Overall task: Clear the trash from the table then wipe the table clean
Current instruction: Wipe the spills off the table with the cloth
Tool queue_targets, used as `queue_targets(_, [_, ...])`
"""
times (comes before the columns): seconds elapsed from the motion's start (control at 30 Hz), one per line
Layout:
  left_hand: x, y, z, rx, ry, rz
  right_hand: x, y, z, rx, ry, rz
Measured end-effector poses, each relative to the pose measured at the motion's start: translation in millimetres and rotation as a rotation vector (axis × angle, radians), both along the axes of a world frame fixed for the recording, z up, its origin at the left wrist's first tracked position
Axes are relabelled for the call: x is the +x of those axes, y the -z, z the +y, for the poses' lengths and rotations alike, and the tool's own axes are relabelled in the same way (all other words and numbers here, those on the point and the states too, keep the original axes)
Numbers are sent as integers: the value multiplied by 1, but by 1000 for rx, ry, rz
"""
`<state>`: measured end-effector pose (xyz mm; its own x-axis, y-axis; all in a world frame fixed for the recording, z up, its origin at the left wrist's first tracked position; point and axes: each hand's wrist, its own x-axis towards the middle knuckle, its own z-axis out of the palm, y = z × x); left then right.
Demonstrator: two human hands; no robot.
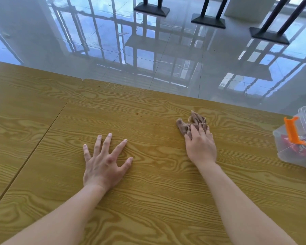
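Observation:
A crumpled brown cloth (187, 123) lies on the wood-grain table (148, 191), right of centre. My right hand (200, 145) presses down on the cloth's near part, fingers curled over it. My left hand (104, 160) rests flat on the bare tabletop with its fingers spread, holding nothing, well left of the cloth. A couple of small dark spots (139, 114) mark the wood beyond the left hand.
A clear plastic box (300, 138) with an orange latch stands at the table's right edge, with coloured scraps inside. A seam (42, 133) joins a second tabletop on the left. Past the far edge lies a glossy tiled floor (148, 50) with black table bases.

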<state>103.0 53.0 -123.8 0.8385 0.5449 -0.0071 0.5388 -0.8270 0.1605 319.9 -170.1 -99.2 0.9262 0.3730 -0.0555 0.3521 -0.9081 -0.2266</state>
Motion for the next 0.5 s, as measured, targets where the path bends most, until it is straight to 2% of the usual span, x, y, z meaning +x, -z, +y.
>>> queue_targets(0.03, [0, -1, 0, -3, 0, 2, 2, -2, 13, 9, 39, 18])
queue_targets(0.1, [0, -2, 0, -6, -1, 0, -7, 0, 26, 41, -19, -1])
queue_targets(0.23, [0, -2, 0, -12, 6, -14, -51, 4, -9, 58, -379, -72])
queue_targets(0.3, [0, -1, 0, -10, 5, -10, -44, 6, -29, 31, -442, -76])
queue_targets(0.5, [-1, 0, 1, -5, 4, -15, 22, 3, 0, -45, 38, 31])
